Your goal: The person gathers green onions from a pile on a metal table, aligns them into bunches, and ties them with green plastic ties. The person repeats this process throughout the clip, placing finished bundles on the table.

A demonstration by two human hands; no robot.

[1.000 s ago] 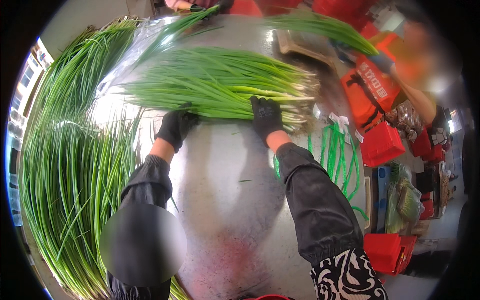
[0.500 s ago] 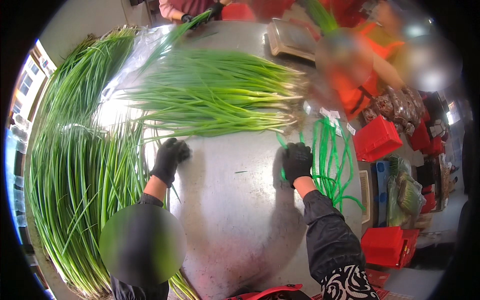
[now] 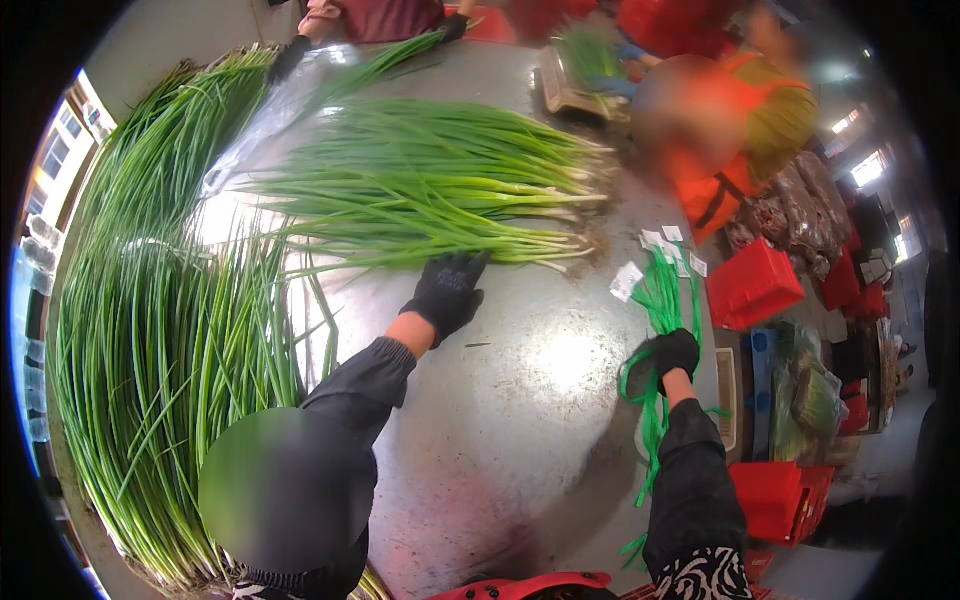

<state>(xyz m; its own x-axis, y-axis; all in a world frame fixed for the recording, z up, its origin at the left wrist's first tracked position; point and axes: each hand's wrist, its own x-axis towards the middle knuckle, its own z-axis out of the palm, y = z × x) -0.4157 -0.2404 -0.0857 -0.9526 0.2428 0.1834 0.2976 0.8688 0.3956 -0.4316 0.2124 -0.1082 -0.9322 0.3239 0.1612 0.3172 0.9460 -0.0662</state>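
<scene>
A row of green onions (image 3: 430, 180) lies across the metal table, white root ends to the right. My left hand (image 3: 448, 293), in a black glove, rests at the near edge of these onions. Its fingers are stretched toward the stalks, partly apart, and hold nothing I can see. At the right, my right hand (image 3: 672, 358), also gloved in black, is closed around a bundle of green plastic straps (image 3: 658, 295). White tags (image 3: 655, 240) sit at the far end of the straps, and a green loop shows beside the hand. The fingertips are hidden.
A larger heap of green onions (image 3: 170, 370) covers the table's left side. Across the table a person (image 3: 390, 20) handles onions near clear plastic film (image 3: 255, 120). A person in orange (image 3: 725, 130) leans toward a scale (image 3: 565, 85). Red crates (image 3: 755, 285) stand right.
My left hand has moved right and away from me to the onions' edge. My right hand has shifted right and nearer, gathering the straps. Onions now lie on the scale.
</scene>
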